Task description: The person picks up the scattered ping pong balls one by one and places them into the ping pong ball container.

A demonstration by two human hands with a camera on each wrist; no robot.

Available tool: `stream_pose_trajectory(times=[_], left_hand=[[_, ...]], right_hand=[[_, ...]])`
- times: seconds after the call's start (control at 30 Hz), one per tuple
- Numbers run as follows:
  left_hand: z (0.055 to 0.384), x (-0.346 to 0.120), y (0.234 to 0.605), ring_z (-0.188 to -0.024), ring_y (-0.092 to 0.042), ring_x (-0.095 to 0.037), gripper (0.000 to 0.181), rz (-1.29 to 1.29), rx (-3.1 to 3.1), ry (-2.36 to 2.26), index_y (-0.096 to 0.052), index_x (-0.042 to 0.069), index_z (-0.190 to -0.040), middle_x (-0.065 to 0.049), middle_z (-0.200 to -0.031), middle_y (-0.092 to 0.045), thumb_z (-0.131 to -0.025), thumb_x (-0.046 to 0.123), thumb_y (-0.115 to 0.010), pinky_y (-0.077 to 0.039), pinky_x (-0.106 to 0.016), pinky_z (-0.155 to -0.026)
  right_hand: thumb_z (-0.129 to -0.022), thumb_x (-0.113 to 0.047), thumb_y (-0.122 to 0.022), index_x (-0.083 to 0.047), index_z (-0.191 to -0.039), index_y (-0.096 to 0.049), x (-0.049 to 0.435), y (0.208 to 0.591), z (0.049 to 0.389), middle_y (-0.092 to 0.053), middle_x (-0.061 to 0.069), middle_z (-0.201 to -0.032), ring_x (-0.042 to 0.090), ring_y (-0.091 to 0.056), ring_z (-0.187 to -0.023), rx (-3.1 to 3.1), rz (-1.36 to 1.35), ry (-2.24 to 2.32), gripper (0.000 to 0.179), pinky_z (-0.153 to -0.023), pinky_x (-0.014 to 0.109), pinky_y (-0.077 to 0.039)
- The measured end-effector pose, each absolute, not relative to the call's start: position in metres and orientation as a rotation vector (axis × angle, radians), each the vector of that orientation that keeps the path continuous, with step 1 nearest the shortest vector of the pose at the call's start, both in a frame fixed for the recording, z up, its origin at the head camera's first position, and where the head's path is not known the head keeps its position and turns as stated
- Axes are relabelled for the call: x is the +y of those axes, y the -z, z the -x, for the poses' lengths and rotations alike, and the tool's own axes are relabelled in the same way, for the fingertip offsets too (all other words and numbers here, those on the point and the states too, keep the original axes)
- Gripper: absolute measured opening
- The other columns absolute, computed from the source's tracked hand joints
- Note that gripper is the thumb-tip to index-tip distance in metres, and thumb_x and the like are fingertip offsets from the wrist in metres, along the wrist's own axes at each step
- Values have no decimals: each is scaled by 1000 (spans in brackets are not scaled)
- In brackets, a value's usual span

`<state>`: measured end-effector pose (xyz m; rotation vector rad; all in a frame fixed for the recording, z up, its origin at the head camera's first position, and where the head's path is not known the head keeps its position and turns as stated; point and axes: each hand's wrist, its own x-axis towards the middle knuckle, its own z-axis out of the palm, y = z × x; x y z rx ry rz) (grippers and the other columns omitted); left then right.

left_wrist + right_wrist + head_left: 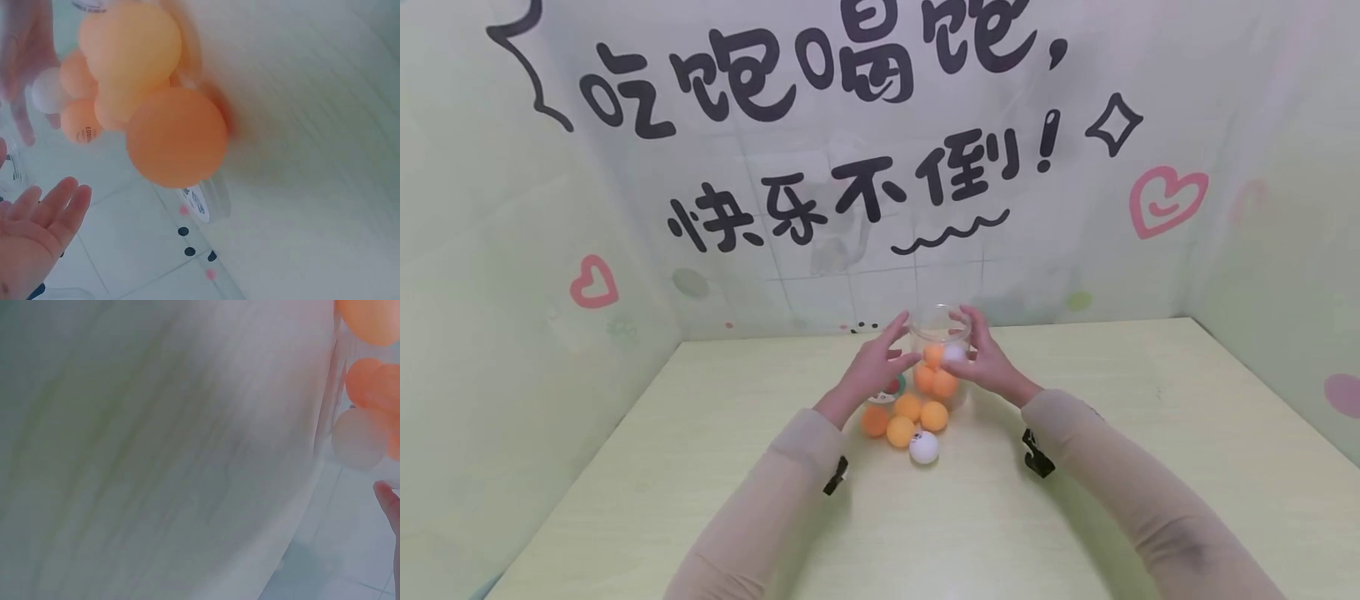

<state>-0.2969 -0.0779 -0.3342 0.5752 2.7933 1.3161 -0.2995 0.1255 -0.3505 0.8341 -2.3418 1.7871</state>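
A clear jar [939, 333] with orange balls [935, 382] and a white ball [954, 355] inside stands upright between both hands. My left hand [874, 364] is at the jar's left side, fingers spread, thumb pointing at its wall. In the left wrist view, the left hand's fingers [69, 203] look nearly straight. On the jar's other side, my right hand [992, 358] has its fingers extended near the rim and its thumb in front of the wall. Whether either hand touches the jar is hard to tell. Several loose orange balls [901, 432] and a white ball [923, 447] lie before the jar.
A low round piece with a printed label [892, 387] lies left of the loose balls, partly hidden by the left hand. The pale wooden table [1150, 450] meets a printed wall sheet [805, 283] behind the jar.
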Motion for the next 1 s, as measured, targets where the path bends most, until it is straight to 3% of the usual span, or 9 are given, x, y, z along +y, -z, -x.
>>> stream_pose_trajectory(times=[0.17, 0.33, 0.5, 0.63, 0.8, 1.0], left_hand=[[295, -85, 329, -104, -59, -28, 69, -559, 2826, -1264, -21, 22, -146, -9, -138, -45, -89, 24, -60, -51, -37, -82], [291, -96, 332, -92, -61, -23, 59, -543, 2872, -1178, -34, 16, -140, -13, -125, -54, -88, 19, -61, -52, -31, -72], [285, -112, 340, -97, -59, -24, 50, -575, 2836, -965, -46, 13, -132, -14, -118, -58, -86, 19, -64, -50, -35, -80], [281, -124, 345, -98, -55, -23, 42, -651, 2775, -763, -56, 16, -124, -9, -111, -60, -84, 19, -66, -47, -35, -80], [274, -133, 350, -91, -51, -19, 42, -661, 2717, -684, -58, 19, -122, -6, -112, -56, -82, 19, -68, -45, -32, -75], [270, -135, 359, -90, -50, -19, 34, -739, 2731, -605, -60, 14, -117, -7, -113, -54, -83, 13, -66, -46, -35, -81]], right_hand=[[-78, 4, -63, 1, -139, -9, 124, 350, 299, -20, 24, -146, 46, -27, -128, -2339, -820, -1779, 82, -96, 63, -31], [-78, 5, -64, 1, -139, -11, 124, 351, 300, -21, 25, -145, 46, -29, -127, -2328, -822, -1776, 81, -95, 63, -33], [-77, 5, -64, -2, -139, -12, 124, 353, 300, -22, 25, -145, 45, -30, -127, -2323, -809, -1779, 81, -95, 61, -35], [-78, 4, -64, -3, -140, -11, 125, 354, 301, -21, 23, -146, 45, -29, -128, -2338, -798, -1783, 82, -95, 61, -34], [-78, 4, -64, -2, -141, -10, 126, 354, 302, -21, 22, -146, 45, -28, -128, -2342, -793, -1785, 83, -95, 61, -34], [-77, 5, -64, 0, -140, -10, 126, 355, 304, -22, 23, -146, 45, -28, -128, -2328, -810, -1794, 83, -96, 61, -34]])
